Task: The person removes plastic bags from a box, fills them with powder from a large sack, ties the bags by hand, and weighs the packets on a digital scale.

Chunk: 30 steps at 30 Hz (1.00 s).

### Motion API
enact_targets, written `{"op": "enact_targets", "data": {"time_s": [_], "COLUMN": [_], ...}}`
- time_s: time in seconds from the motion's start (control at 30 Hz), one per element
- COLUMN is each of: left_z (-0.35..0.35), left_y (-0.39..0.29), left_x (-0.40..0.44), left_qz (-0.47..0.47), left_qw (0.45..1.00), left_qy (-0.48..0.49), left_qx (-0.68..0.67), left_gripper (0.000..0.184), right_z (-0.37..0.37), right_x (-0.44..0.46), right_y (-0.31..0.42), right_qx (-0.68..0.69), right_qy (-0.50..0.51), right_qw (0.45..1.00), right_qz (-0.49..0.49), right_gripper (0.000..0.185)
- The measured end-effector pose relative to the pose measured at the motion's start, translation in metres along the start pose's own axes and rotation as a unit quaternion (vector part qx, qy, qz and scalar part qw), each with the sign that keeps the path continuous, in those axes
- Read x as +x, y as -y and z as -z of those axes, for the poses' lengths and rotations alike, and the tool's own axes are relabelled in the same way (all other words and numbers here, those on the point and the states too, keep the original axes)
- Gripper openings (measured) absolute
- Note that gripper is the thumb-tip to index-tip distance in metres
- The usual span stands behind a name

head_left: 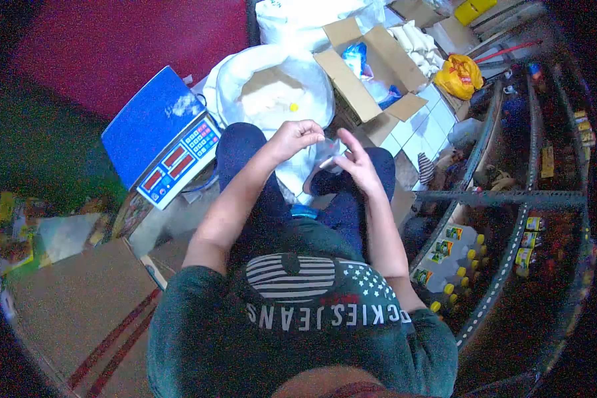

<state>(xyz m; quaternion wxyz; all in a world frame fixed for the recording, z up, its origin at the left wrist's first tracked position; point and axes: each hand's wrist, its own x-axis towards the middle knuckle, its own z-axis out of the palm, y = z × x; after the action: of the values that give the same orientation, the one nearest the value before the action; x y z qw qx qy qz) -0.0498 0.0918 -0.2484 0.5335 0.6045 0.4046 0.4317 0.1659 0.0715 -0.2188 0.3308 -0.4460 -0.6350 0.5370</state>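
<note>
Pinched between 2 hands, a clear plastic bag (328,152) is at the centre of the grip. Left of it stands a blue scale (154,126). The left hand (297,138) closes its fingertips on the bag's near side, with a white sack (322,99) just beyond. The right hand (359,162), fingers more spread, holds the opposite side; farther out to the right lies an open cardboard box (348,89). Likely step: working the bag open; the next move seems to call for parting its thin layers gently.
</note>
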Motion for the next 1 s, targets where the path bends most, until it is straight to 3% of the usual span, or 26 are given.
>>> {"op": "enact_targets", "data": {"time_s": [0.07, 0.1, 0.2, 0.3, 0.4, 0.53, 0.63, 0.73, 0.83, 1.0], "left_z": [-0.005, -0.007, -0.009, -0.007, -0.009, -0.018, -0.022, -0.025, -0.025, -0.029], "left_y": [-0.010, -0.014, 0.003, 0.015, 0.027, 0.064, 0.063, 0.054, 0.047, 0.075], "left_x": [-0.010, -0.014, -0.020, -0.017, -0.006, 0.004, 0.005, 0.005, 0.008, 0.007], "left_qz": [0.028, 0.040, 0.026, 0.136, 0.186, 0.063, 0.123, 0.076, 0.094, -0.003], "left_qw": [0.999, 0.998, 0.999, 0.989, 0.977, 0.994, 0.989, 0.982, 0.948, 0.969], "left_qy": [0.005, 0.008, -0.014, -0.052, -0.028, 0.077, 0.058, 0.050, 0.062, 0.037], "left_qx": [0.025, 0.037, 0.040, -0.032, -0.097, 0.042, 0.051, 0.164, 0.298, 0.244], "left_gripper": [0.018, 0.019, 0.025, 0.031, 0.035, 0.028, 0.025, 0.028, 0.030, 0.030], "right_z": [-0.009, -0.016, -0.021, -0.017, -0.013, -0.009, -0.008, -0.008, -0.007, -0.003], "right_x": [0.009, 0.011, 0.016, 0.013, 0.007, 0.002, 0.002, 0.003, 0.001, 0.003], "right_y": [-0.007, -0.011, -0.050, -0.066, -0.068, -0.067, -0.074, -0.078, -0.075, -0.086], "right_qx": [-0.023, 0.000, 0.052, 0.044, 0.042, 0.045, 0.044, 0.033, 0.015, 0.012], "right_qy": [0.073, 0.064, 0.028, 0.013, 0.006, -0.001, -0.012, -0.007, -0.016, -0.015], "right_qw": [0.997, 0.996, 0.997, 0.997, 0.997, 0.995, 0.994, 0.992, 0.992, 0.995], "right_qz": [-0.003, -0.055, -0.049, -0.059, -0.067, -0.092, -0.095, -0.118, -0.121, -0.096], "right_gripper": [0.045, 0.026, 0.018, 0.015, 0.014, 0.011, 0.011, 0.011, 0.012, 0.012]}}
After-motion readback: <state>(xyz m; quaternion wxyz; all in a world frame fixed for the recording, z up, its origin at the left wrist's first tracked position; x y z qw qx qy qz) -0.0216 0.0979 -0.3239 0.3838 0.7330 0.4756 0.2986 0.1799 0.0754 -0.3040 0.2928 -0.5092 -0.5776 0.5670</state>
